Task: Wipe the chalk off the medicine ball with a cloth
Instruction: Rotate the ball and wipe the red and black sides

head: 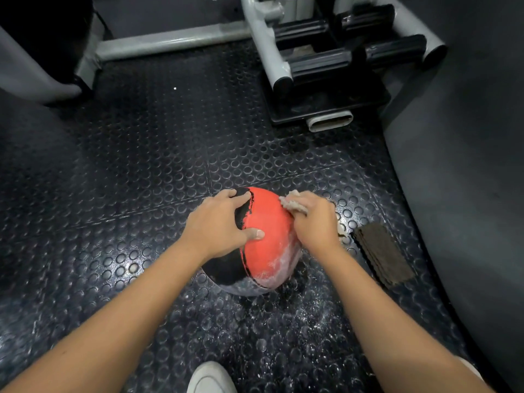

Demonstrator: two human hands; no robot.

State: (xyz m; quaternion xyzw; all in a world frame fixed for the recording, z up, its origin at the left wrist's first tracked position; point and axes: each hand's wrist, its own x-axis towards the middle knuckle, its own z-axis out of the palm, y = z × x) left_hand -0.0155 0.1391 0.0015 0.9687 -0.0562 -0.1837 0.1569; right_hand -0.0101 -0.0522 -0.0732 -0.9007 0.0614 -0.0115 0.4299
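Note:
A red and black medicine ball [266, 236] sits on the studded rubber floor [158, 154], with white chalk smeared over its lower right side. My left hand [218, 225] lies spread over the ball's upper left, thumb pressed on the red panel. My right hand [314, 219] grips a crumpled beige cloth [292, 204] and presses it against the ball's upper right. Part of the cloth is hidden under my fingers.
Chalk dust is scattered on the floor [283, 321] below the ball. A dark brown folded cloth [381, 255] lies right of the ball. A grey machine frame with black pads [326, 61] stands behind. A white shoe [211, 378] shows at the bottom edge.

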